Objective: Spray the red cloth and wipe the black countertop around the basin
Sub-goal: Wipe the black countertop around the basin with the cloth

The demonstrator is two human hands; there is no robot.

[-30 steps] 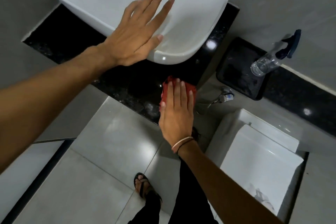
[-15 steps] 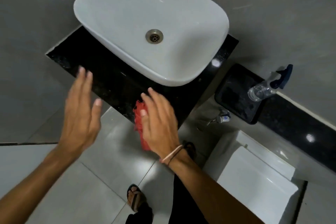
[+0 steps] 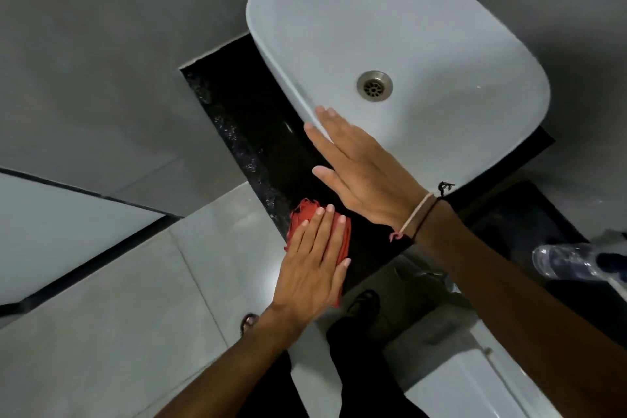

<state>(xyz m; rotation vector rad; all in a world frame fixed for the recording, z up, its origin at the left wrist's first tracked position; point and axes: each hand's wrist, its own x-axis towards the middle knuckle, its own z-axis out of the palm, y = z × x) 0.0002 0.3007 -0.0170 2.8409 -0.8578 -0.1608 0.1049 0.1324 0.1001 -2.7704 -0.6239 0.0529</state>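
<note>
The red cloth [image 3: 303,215] lies bunched on the front edge of the black countertop [image 3: 251,125], partly hanging over it. My left hand [image 3: 314,265] lies flat on top of the cloth and presses it down, fingers together. My right hand [image 3: 363,176], with thread bands at the wrist, is open and flat, its fingertips touching the front rim of the white basin [image 3: 407,37]. The clear spray bottle [image 3: 573,261] with a dark trigger head stands at the right edge of view, on a lower black ledge, and neither hand touches it.
Grey walls close in behind and to the left of the counter. A white toilet cistern [image 3: 502,387] sits at the lower right. Below the counter are pale floor tiles [image 3: 142,299] and my sandalled foot [image 3: 249,321].
The cloth has passed from my right hand to my left hand. My right hand has lifted off it and moved up to the basin rim. The view has swung left.
</note>
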